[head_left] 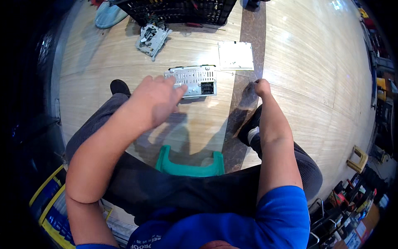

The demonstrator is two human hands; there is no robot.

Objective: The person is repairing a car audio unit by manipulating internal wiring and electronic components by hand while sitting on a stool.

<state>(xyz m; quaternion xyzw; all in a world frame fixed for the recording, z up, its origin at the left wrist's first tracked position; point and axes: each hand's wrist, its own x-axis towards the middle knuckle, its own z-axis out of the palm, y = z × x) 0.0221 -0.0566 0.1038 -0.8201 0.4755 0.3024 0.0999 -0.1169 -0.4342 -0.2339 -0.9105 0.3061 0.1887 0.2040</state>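
Head view: a metal car-stereo chassis (pixel 192 81) is reached for on the wooden floor (pixel 298 62).
The left hand (pixel 159 97) is held with spread fingers touching its near-left edge; the right hand (pixel 262 87) is closed into a fist well apart, whether pinching anything cannot be told. A flat cover plate (pixel 235 55) lies just beyond.
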